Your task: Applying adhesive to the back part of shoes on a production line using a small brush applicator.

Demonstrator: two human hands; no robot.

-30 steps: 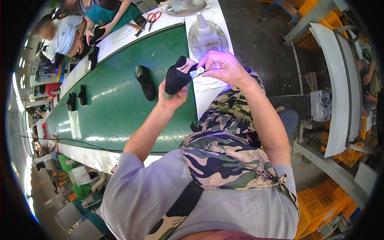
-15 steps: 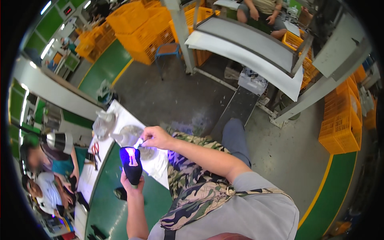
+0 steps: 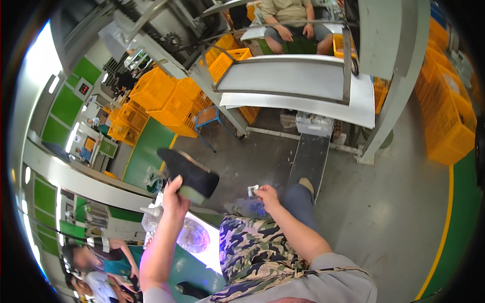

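Observation:
My left hand is wrapped round a black shoe upper that seems to sit on a pale green last. The shoe is raised and tilted, toe to the upper left. Out to the right, my right hand pinches a small white piece, apart from the shoe; its exact kind I cannot make out. Below and between my arms, a clear round dish rests on a brightly lit white worktop. A white nozzle-topped bottle stands beside my left forearm, partly hidden.
A grey-topped stand with a metal frame is ahead, with a seated person behind it. Yellow crates are stacked beyond a blue stool, and more crates stand at right. Two people are at lower left.
My left hand has lifted the shoe up and away from the purple-lit worktop and turned it. My right hand has moved right, away from the shoe, with the white piece. The view has swung.

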